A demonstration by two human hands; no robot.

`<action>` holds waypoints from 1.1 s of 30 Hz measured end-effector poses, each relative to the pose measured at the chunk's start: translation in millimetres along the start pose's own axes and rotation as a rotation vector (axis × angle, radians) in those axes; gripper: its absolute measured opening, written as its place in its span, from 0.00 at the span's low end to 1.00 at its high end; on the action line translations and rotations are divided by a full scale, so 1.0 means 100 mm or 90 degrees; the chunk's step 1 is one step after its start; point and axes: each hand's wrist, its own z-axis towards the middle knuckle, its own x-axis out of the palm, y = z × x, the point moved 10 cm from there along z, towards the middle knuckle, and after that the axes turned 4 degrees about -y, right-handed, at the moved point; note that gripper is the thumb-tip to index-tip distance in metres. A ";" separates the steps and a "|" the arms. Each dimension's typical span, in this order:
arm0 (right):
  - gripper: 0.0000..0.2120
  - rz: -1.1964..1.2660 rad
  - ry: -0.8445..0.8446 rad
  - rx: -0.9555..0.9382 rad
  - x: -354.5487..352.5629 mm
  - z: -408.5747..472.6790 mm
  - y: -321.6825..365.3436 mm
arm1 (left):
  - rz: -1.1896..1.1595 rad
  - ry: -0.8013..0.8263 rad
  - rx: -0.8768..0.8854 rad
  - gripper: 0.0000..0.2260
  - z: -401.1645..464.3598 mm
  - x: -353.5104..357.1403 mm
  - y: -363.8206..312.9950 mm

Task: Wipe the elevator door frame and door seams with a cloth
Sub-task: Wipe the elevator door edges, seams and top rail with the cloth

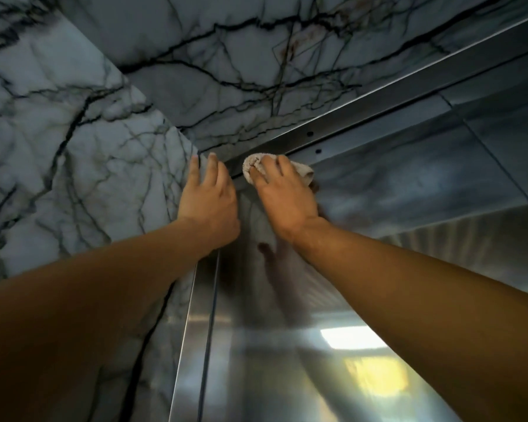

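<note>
While the left hand [209,194] lies flat with straight fingers on the marble wall [73,153], apparently for balance, the right hand [282,194] presses a bunched cloth [250,166] into the door frame [363,117] corner.

dim, slightly blurred wide-angle view; bright glare, perhaps a window, on steel door [333,345].
</note>
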 end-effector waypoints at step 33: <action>0.17 -0.118 0.133 0.032 0.85 0.81 0.39 | 0.101 0.044 -0.017 0.38 0.56 0.73 0.22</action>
